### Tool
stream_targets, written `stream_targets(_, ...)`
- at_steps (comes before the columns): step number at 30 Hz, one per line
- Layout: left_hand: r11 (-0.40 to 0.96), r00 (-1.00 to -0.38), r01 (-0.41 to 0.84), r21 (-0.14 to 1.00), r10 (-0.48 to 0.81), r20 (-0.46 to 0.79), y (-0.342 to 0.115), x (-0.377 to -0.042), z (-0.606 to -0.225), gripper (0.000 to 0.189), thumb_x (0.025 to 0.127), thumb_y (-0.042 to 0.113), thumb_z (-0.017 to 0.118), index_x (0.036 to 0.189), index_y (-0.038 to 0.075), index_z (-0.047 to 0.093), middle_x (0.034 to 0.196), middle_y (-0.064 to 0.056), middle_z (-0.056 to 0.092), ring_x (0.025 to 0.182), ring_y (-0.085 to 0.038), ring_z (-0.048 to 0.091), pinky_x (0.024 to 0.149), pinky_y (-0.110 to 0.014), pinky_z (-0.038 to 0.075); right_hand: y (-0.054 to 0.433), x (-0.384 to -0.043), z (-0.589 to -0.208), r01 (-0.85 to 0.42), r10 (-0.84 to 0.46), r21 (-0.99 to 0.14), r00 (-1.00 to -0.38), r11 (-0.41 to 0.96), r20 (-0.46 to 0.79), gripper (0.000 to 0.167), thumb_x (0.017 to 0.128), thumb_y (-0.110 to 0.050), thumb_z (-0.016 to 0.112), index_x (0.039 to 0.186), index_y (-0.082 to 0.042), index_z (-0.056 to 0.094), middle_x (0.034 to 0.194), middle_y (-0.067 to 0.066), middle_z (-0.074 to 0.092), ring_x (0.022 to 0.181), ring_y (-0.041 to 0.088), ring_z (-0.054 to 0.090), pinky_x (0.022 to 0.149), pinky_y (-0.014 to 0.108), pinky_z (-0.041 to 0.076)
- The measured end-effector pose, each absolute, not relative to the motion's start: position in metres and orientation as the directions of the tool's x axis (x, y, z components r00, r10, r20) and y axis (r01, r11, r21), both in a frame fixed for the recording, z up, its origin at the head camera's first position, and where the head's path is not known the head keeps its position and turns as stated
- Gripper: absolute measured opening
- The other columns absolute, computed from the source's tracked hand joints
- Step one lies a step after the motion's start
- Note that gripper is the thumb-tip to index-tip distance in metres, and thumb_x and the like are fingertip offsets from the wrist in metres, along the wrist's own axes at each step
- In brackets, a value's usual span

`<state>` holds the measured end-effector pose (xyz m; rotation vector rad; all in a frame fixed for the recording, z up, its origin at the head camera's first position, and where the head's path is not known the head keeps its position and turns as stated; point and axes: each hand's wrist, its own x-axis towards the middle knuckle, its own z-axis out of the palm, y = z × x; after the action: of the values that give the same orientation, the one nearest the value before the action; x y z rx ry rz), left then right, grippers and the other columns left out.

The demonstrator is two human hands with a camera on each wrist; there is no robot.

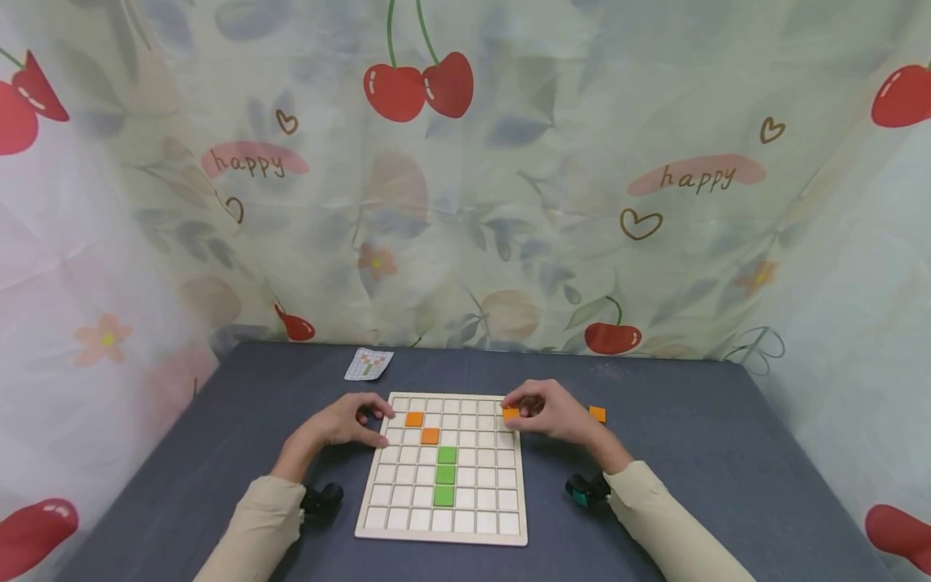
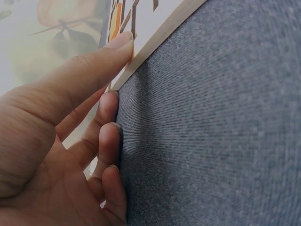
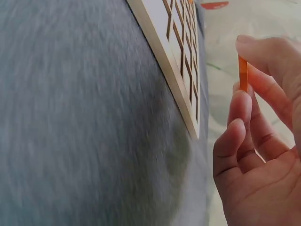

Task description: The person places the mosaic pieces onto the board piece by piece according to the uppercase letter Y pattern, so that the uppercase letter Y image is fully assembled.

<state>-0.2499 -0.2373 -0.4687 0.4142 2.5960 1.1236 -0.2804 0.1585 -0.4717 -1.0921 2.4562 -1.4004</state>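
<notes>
A pale wooden grid board (image 1: 407, 533) with white squares lies on the dark table. On it, two orange tiles (image 1: 414, 419) run diagonally down to a column of three green tiles (image 1: 444, 474). My left hand (image 1: 342, 420) holds the board's left edge; in the left wrist view the thumb lies on the rim and curled fingers (image 2: 109, 143) sit beside it. Over the board's upper right corner, my right hand (image 1: 553, 411) pinches an orange tile (image 3: 243, 74) between thumb and fingertips, the tile standing on edge in the right wrist view.
Another orange tile (image 1: 597, 414) lies on the table just beyond the right hand. A small printed pattern card (image 1: 368, 364) rests behind the board. Dark wrist cameras (image 1: 322, 499) hang under both wrists. A patterned curtain (image 1: 465, 202) encloses the table at the back and sides.
</notes>
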Motion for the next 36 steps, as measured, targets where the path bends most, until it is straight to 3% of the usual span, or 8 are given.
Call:
stream_targets(6,0.655,-0.921,0.146,0.741,0.364,-0.141,-0.237,-0.25,-0.469,0.04,0.077,0.009,0.091,0.111,0.007,0.071,0.104,-0.005,0.059,0.094,-0.024,0.05,0.083,-0.04,0.04,0.143,-0.28,-0.476,-0.545,-0.661,-0.782,-0.712,0.304,0.239,0.027,0.088,-0.014,0.083,0.111,-0.002,0.075,0.09,0.001,0.065,0.075,0.018,0.055,0.066,0.03,0.047)
stream_targets(14,0.659,-0.922,0.141,0.739,0.359,-0.143,-0.237,-0.249,-0.468,0.039,0.077,0.009,0.091,0.111,0.006,0.071,0.104,-0.005,0.059,0.094,-0.024,0.05,0.083,-0.04,0.04,0.127,-0.279,-0.481,-0.566,-0.68,-0.781,-0.684,0.266,0.264,0.025,0.088,-0.013,0.082,0.11,-0.002,0.076,0.098,0.003,0.069,0.082,0.02,0.061,0.073,0.032,0.052)
stream_targets(26,0.654,-0.921,0.149,0.741,0.365,-0.137,-0.237,-0.248,-0.467,0.04,0.077,0.008,0.091,0.111,0.005,0.071,0.104,-0.006,0.059,0.094,-0.024,0.05,0.084,-0.04,0.04,0.11,-0.273,-0.483,-0.53,-0.68,-0.787,-0.705,0.317,0.201,0.028,0.086,-0.016,0.085,0.11,-0.003,0.077,0.101,0.004,0.07,0.082,0.014,0.061,0.075,0.032,0.052)
stream_targets(36,0.654,-0.918,0.163,0.739,0.375,-0.129,-0.237,-0.248,-0.467,0.04,0.078,0.008,0.09,0.112,0.005,0.071,0.104,-0.006,0.059,0.094,-0.024,0.051,0.084,-0.04,0.04,0.1,-0.267,-0.479,-0.497,-0.665,-0.796,-0.728,0.345,0.166,0.027,0.086,-0.015,0.085,0.109,-0.004,0.077,0.103,0.002,0.072,0.084,0.016,0.063,0.077,0.032,0.052)
